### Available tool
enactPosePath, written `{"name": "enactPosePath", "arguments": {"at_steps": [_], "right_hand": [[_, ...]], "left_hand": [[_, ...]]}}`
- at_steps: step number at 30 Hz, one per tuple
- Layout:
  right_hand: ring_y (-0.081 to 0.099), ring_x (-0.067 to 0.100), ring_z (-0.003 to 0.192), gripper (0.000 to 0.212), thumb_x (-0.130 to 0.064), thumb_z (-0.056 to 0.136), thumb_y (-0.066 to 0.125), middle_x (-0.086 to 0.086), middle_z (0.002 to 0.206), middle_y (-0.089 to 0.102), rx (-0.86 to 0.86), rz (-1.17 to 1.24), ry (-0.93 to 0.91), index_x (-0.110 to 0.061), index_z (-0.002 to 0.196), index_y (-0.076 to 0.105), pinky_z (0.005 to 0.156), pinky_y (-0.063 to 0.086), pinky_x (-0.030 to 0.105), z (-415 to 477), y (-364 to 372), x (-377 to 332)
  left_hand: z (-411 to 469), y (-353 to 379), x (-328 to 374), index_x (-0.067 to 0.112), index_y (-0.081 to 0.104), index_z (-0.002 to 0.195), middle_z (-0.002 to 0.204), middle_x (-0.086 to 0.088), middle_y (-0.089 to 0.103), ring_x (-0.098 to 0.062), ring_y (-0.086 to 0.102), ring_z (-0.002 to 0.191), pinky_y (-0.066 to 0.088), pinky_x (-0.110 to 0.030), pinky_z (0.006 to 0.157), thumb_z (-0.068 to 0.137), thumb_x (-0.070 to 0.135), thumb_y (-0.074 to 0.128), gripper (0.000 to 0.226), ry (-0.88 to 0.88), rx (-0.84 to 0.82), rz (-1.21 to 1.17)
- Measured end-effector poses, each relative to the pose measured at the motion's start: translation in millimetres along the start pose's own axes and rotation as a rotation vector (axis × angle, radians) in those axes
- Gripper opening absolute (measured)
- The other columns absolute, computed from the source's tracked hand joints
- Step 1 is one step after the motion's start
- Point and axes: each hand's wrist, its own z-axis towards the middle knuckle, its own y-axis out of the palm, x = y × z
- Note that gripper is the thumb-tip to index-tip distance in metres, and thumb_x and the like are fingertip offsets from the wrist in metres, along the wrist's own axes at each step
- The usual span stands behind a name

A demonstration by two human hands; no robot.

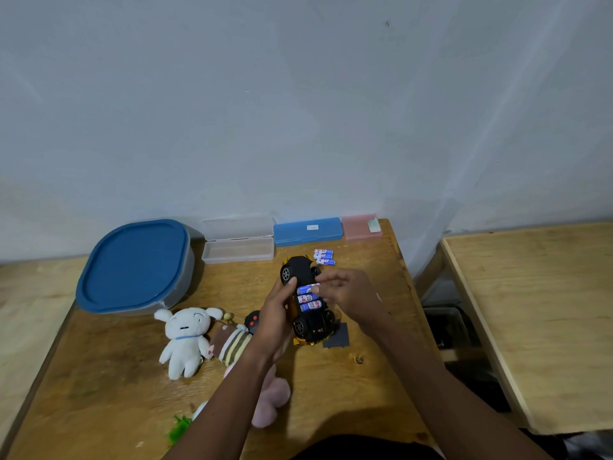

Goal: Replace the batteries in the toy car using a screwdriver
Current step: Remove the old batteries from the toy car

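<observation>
The toy car (300,272), black underneath with a yellow body, is held upside down above the table. My left hand (273,318) grips its left side. Three blue-and-white batteries (308,297) sit side by side in the open compartment. My right hand (348,293) rests on the car's right side, its fingertips touching the top battery. Several loose batteries (324,256) lie on the table just beyond the car. A dark flat battery cover (338,336) lies on the table under the car's near end. No screwdriver is visible.
A blue-lidded tub (132,267) stands at the back left. Clear (237,249), blue (306,231) and pink (360,226) cases line the wall. A white plush (184,340), striped plush (230,345), pink plush (270,398) and black remote (252,321) lie left of my hands. A second table (537,320) stands right.
</observation>
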Motion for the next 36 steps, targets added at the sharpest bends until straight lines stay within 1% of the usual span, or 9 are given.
{"name": "enactPosePath", "arguments": {"at_steps": [8, 12, 16, 19, 23, 25, 27, 30, 36], "right_hand": [[0.072, 0.015, 0.076, 0.019, -0.019, 0.080, 0.081, 0.004, 0.087, 0.075, -0.076, -0.322, -0.165, -0.011, 0.096, 0.074, 0.069, 0.060, 0.032, 5.3, -7.9, 2.3], [0.071, 0.014, 0.070, 0.015, -0.013, 0.086, 0.075, 0.010, 0.085, 0.076, -0.057, -0.121, -0.147, -0.005, 0.099, 0.073, 0.065, 0.059, 0.026, 2.6, -7.6, -4.3], [0.074, 0.022, 0.088, 0.016, -0.013, 0.091, 0.069, 0.012, 0.097, 0.076, -0.017, 0.289, 0.011, -0.011, 0.105, 0.074, 0.080, 0.060, 0.032, 1.2, -6.9, -5.7], [0.074, 0.025, 0.090, 0.022, -0.006, 0.096, 0.058, 0.020, 0.106, 0.073, -0.015, 0.395, 0.100, -0.005, 0.115, 0.069, 0.083, 0.060, 0.036, 4.2, -7.2, -4.2], [0.060, 0.014, 0.066, 0.016, -0.016, 0.092, 0.057, 0.007, 0.080, 0.066, 0.022, 0.225, 0.260, -0.010, 0.089, 0.071, 0.065, 0.050, 0.029, 8.7, -2.0, -5.3], [0.049, 0.010, 0.060, 0.015, -0.019, 0.091, 0.060, -0.002, 0.067, 0.056, -0.021, 0.048, 0.207, -0.013, 0.078, 0.064, 0.055, 0.041, 0.023, 6.4, -0.3, -5.8], [0.055, 0.006, 0.063, 0.012, -0.017, 0.091, 0.065, -0.007, 0.070, 0.061, -0.033, -0.081, 0.106, -0.011, 0.081, 0.067, 0.051, 0.042, 0.016, 0.4, 2.2, -7.5], [0.065, 0.010, 0.081, 0.007, -0.020, 0.085, 0.075, -0.004, 0.085, 0.072, -0.056, -0.269, -0.101, -0.013, 0.087, 0.075, 0.062, 0.050, 0.019, -3.5, 6.6, -7.8], [0.066, 0.005, 0.075, 0.020, -0.039, 0.079, 0.077, -0.011, 0.078, 0.072, -0.008, -0.484, -0.226, -0.029, 0.096, 0.078, 0.067, 0.056, 0.030, -3.5, 15.8, -2.6]], "left_hand": [[-3.0, 0.4, 3.3, 0.009, 0.053, 0.143, 0.135, -0.025, 0.063, -0.043, 0.058, 0.128, 0.046, -0.058, 0.108, 0.096, 0.034, 0.054, 0.053, -0.117, 0.013, -0.090], [-1.3, -1.0, 4.1, 0.007, 0.053, 0.143, 0.135, -0.024, 0.063, -0.042, 0.059, 0.126, 0.048, -0.055, 0.106, 0.092, 0.037, 0.057, 0.059, -0.116, 0.026, -0.110], [-0.4, -3.3, 5.4, 0.010, 0.054, 0.143, 0.134, -0.020, 0.065, -0.038, 0.062, 0.124, 0.050, -0.054, 0.104, 0.100, 0.034, 0.051, 0.049, -0.108, 0.030, -0.110], [-1.4, -4.6, 6.0, 0.011, 0.052, 0.144, 0.137, -0.022, 0.063, -0.039, 0.060, 0.126, 0.052, -0.053, 0.101, 0.100, 0.034, 0.051, 0.050, -0.101, 0.038, -0.123], [-4.7, -0.2, 8.8, 0.009, 0.052, 0.143, 0.135, -0.022, 0.064, -0.040, 0.063, 0.123, 0.058, -0.050, 0.091, 0.096, 0.033, 0.054, 0.053, -0.106, 0.026, -0.142], [-5.5, 1.8, 10.1, 0.009, 0.053, 0.143, 0.133, -0.021, 0.065, -0.038, 0.064, 0.121, 0.060, -0.048, 0.088, 0.100, 0.031, 0.050, 0.048, -0.102, 0.011, -0.137], [-5.6, 1.7, 10.5, 0.010, 0.053, 0.142, 0.132, -0.021, 0.066, -0.038, 0.065, 0.120, 0.060, -0.046, 0.086, 0.102, 0.030, 0.048, 0.045, -0.098, 0.005, -0.140], [-6.4, 3.0, 12.4, 0.010, 0.053, 0.143, 0.133, -0.022, 0.065, -0.039, 0.064, 0.121, 0.058, -0.048, 0.090, 0.103, 0.029, 0.048, 0.044, -0.092, -0.020, -0.128], [-4.8, 5.7, 14.5, 0.012, 0.053, 0.142, 0.130, -0.021, 0.067, -0.036, 0.067, 0.115, 0.058, -0.044, 0.089, 0.105, 0.022, 0.046, 0.039, -0.019, -0.043, -0.083]]}}
